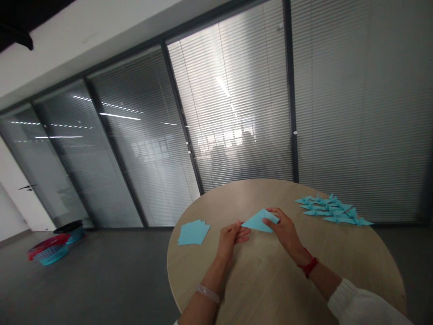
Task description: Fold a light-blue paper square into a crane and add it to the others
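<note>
A light blue sheet of paper folded into a triangle (257,220) lies on the round wooden table (270,280). My left hand (230,237) pinches its left corner with the fingers closed. My right hand (283,228) presses on the triangle's right end, thumb and fingers closed on it. A clear bracelet is on my left wrist and a red cord on my right.
A stack of flat blue paper squares (192,232) lies at the table's left edge. Several folded blue paper cranes (329,210) lie at the far right. Glass walls with blinds stand behind. Baskets (56,246) sit on the grey floor at left.
</note>
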The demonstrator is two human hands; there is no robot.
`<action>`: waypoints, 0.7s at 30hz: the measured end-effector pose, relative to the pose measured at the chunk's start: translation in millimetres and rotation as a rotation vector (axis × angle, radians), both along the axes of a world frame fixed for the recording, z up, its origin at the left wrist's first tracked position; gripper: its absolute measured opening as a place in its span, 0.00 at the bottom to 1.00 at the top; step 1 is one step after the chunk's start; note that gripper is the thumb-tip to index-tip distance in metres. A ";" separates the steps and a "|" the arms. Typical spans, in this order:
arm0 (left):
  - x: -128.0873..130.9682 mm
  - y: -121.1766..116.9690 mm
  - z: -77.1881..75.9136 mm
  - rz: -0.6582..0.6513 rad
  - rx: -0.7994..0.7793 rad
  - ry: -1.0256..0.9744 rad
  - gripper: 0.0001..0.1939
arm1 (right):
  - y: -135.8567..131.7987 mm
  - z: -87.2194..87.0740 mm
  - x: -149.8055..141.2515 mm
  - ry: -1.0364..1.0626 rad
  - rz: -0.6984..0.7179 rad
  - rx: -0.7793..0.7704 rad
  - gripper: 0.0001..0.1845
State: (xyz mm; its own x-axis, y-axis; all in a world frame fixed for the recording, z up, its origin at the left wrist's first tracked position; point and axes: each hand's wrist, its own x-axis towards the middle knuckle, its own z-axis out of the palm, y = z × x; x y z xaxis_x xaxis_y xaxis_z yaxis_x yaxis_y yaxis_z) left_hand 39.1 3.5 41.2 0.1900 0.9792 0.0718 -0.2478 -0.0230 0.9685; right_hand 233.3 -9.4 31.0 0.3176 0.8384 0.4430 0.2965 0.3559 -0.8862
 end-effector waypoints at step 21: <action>4.9 -3.5 2.7 0.125 0.135 0.145 0.23 | -2.7 2.0 -2.1 -0.014 0.003 0.010 0.22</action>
